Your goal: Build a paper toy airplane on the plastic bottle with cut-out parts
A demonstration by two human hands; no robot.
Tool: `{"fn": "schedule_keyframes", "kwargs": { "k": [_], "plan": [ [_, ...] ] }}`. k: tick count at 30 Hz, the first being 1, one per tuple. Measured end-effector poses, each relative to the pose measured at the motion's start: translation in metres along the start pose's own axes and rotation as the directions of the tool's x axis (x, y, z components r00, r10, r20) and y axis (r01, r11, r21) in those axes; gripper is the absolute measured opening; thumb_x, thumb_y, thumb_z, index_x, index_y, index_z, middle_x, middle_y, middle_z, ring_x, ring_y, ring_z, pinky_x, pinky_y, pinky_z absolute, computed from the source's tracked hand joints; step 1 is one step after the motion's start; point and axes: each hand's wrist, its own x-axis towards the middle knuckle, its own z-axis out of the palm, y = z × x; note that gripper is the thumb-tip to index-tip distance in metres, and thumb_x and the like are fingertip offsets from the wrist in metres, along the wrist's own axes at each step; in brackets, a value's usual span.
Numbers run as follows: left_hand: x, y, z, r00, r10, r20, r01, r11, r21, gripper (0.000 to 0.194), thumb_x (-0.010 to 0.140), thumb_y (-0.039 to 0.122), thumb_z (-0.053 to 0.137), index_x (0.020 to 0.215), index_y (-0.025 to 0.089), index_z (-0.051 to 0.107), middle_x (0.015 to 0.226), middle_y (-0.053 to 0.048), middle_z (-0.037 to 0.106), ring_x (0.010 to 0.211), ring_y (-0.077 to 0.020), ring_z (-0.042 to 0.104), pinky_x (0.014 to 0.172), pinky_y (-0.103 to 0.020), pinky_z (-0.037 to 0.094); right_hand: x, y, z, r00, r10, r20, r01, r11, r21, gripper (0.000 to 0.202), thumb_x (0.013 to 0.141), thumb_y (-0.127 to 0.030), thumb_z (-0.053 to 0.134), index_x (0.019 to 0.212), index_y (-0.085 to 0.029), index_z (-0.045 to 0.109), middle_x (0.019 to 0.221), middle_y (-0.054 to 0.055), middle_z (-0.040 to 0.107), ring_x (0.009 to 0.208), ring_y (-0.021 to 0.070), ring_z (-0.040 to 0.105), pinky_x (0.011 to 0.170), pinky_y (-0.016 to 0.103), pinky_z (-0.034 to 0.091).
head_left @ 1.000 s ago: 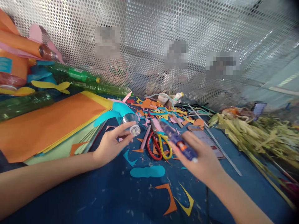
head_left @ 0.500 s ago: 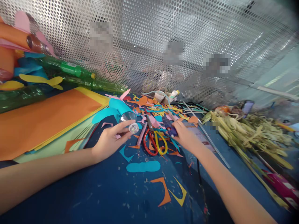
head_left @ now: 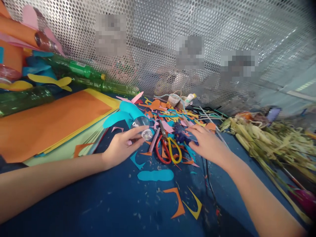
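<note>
A clear plastic bottle [head_left: 140, 123] wrapped in bright blue paper, with blue paper wings [head_left: 118, 119], is held near its neck by my left hand [head_left: 120, 144]. My right hand [head_left: 209, 141] has its thumb and fingers around a dark blue glue gun [head_left: 184, 134], low over the paper scraps; a black cord [head_left: 209, 184] trails below. Between my hands lie scissors [head_left: 170, 149] with one red and one yellow handle, and a purple marker [head_left: 154, 140]. In front of them a blue paper cutout [head_left: 155, 175] rests flat on the table.
Stacked coloured paper [head_left: 56, 121] lies at left, with green bottles [head_left: 81, 70] behind. Paper scraps [head_left: 172, 113] and a small white glue bottle [head_left: 190, 98] are at the back. Dried husks [head_left: 266, 141] lie at right. A perforated metal panel [head_left: 153, 23] stands behind.
The view has shifted slightly, moving most things rightward. My right hand has turned and moved right at the glue gun, now covering the phone. My left hand still holds the bottle.
</note>
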Motion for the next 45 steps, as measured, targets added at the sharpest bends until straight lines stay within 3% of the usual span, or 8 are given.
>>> {"fn": "schedule_keyframes", "kwargs": {
  "k": [3,5,9,17,22,29,37,45],
  "plan": [
    [0.0,-0.001,0.0,1.0,0.005,-0.005,-0.005,1.0,0.006,0.037,0.083,0.023,0.055,0.12,0.022,0.054,0.087,0.0,0.073,0.072,-0.0125,0.068,0.069,-0.023,0.056,-0.017,-0.038,-0.022,0.997,-0.077,0.008,0.071,0.956,0.285,0.016,0.087,-0.029,0.052,0.097,-0.022,0.061,0.102,0.005,0.063,0.097,0.0205,0.058,0.084,0.035,0.046],
    [0.0,-0.001,0.0,1.0,0.004,-0.006,-0.004,1.0,0.008,0.037,0.083,0.023,0.055,0.12,0.022,0.054,0.088,-0.001,0.073,0.073,-0.0126,0.068,0.07,-0.023,0.056,-0.028,-0.065,-0.025,0.936,-0.324,0.135,0.224,0.847,0.482,0.016,0.084,-0.031,0.059,0.099,-0.026,0.062,0.099,0.001,0.064,0.092,0.0159,0.059,0.081,0.029,0.047],
    [0.0,0.001,0.0,1.0,0.008,0.004,-0.008,1.0,0.01,0.036,0.084,0.023,0.054,0.12,0.02,0.054,0.087,-0.002,0.073,0.069,-0.0121,0.068,0.069,-0.023,0.057,-0.036,-0.092,-0.01,0.923,-0.363,0.13,0.28,0.863,0.421,0.022,0.077,-0.028,0.069,0.097,-0.023,0.063,0.097,0.003,0.064,0.091,0.019,0.059,0.078,0.034,0.046],
    [-0.001,0.006,-0.001,0.999,0.038,-0.012,-0.038,0.997,0.062,0.035,0.083,0.023,0.055,0.118,0.02,0.056,0.086,-0.002,0.073,0.07,-0.0132,0.069,0.065,-0.021,0.057,-0.03,-0.087,0.003,0.891,-0.443,0.097,0.37,0.833,0.41,0.009,0.084,-0.025,0.059,0.088,-0.018,0.064,0.091,0.004,0.064,0.087,0.0182,0.06,0.075,0.033,0.047],
    [-0.002,0.004,-0.001,0.986,0.166,0.03,-0.168,0.983,0.068,0.035,0.083,0.021,0.056,0.118,0.02,0.056,0.09,-0.003,0.073,0.078,-0.0146,0.069,0.068,-0.022,0.057,-0.032,-0.093,0.006,0.89,-0.454,0.037,0.416,0.844,0.338,0.01,0.085,-0.017,0.054,0.082,-0.016,0.063,0.084,0.004,0.064,0.08,0.0182,0.061,0.069,0.032,0.047],
    [-0.001,0.003,0.001,0.975,0.208,0.076,-0.212,0.976,0.054,0.035,0.084,0.019,0.056,0.118,0.021,0.055,0.092,-0.003,0.073,0.079,-0.0141,0.069,0.069,-0.022,0.057,-0.032,-0.096,0.019,0.89,-0.439,-0.126,0.457,0.854,0.249,0.017,0.085,-0.01,0.046,0.098,-0.014,0.057,0.081,0.006,0.062,0.075,0.018,0.059,0.065,0.031,0.047],
    [-0.001,0.006,-0.001,0.971,0.217,0.097,-0.226,0.97,0.087,0.032,0.084,0.018,0.056,0.116,0.02,0.056,0.09,-0.003,0.073,0.073,-0.0122,0.069,0.065,-0.02,0.055,-0.03,-0.089,0.016,0.869,-0.493,-0.038,0.484,0.832,0.272,0.01,0.086,-0.024,0.057,0.091,-0.015,0.058,0.087,0.006,0.064,0.084,0.019,0.06,0.073,0.033,0.05],
    [-0.001,0.004,0.0,0.97,0.222,0.097,-0.231,0.968,0.101,0.032,0.084,0.018,0.055,0.116,0.018,0.057,0.089,-0.004,0.073,0.07,-0.0108,0.067,0.064,-0.019,0.054,-0.033,-0.089,0.017,0.862,-0.504,-0.052,0.502,0.839,0.21,0.012,0.086,-0.013,0.048,0.092,-0.014,0.057,0.081,0.007,0.062,0.079,0.0196,0.059,0.068,0.034,0.049]
  ]
}}
